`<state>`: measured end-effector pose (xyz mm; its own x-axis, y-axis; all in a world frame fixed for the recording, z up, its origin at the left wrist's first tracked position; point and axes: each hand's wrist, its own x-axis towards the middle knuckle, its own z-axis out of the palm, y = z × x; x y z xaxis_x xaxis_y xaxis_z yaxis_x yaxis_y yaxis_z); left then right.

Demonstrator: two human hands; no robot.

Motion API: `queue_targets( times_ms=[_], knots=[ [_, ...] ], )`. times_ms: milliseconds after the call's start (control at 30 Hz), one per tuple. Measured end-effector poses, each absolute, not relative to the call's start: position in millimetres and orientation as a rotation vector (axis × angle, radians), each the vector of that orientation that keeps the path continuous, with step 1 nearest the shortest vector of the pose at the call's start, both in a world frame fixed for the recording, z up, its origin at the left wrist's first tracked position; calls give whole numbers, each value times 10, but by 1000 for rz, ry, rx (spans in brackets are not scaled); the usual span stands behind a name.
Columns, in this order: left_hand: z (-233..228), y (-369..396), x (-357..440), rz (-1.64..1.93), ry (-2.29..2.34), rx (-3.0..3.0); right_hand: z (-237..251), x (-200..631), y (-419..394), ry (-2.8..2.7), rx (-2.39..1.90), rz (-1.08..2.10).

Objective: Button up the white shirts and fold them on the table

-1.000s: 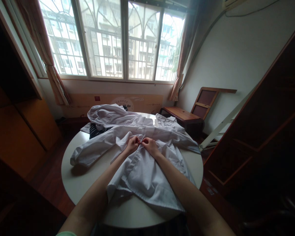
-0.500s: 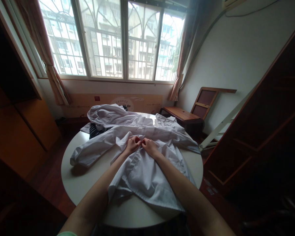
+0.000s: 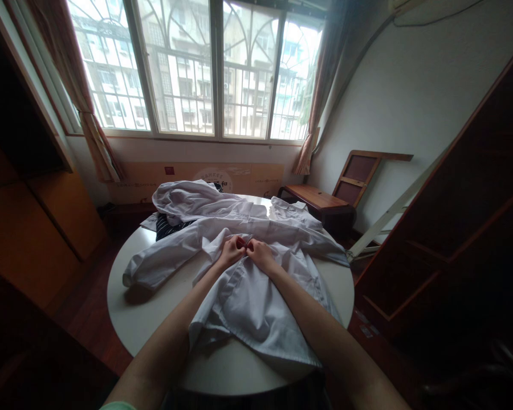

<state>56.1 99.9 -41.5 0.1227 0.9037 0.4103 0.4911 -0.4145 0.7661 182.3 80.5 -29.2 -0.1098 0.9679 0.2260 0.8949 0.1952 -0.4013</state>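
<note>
Now pinching the white shirt (image 3: 256, 296) front with left hand (image 3: 229, 250) and right hand (image 3: 259, 254), fingertips almost touching, mid round table (image 3: 145, 319). Could lose that tiny hold if the loose fabric slides.

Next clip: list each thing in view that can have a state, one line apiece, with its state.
Left hand: closed, pinching the shirt's front edge.
Right hand: closed, pinching the shirt beside the left hand.
Shirt: spread on the table, crumpled, hem over the near edge.
Second white garment: bunched at the far side.
Striped cloth: mostly covered by the white garments.
Table: bears the clothes.
Curtains: drawn aside.
Window: barred; open or shut unclear.
</note>
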Motion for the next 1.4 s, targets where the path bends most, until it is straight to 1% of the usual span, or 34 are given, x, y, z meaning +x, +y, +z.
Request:
queue_targets(
  times_ms=[433, 900, 1167, 1400],
  knots=[
    [-426, 1003, 550, 1230, 1291, 2023, -210, 1790, 769, -2119, -1850, 220],
    [-393, 959, 567, 1254, 1394, 2080, -243, 1748, 709, -2085, -1852, 186],
    [-420, 995, 577, 1240, 1402, 2037, -294, 1760, 729, -2001, -1804, 195],
    [-394, 964, 577, 1228, 1375, 1997, -288, 1767, 698, -1975, -1741, 137]
  ],
)
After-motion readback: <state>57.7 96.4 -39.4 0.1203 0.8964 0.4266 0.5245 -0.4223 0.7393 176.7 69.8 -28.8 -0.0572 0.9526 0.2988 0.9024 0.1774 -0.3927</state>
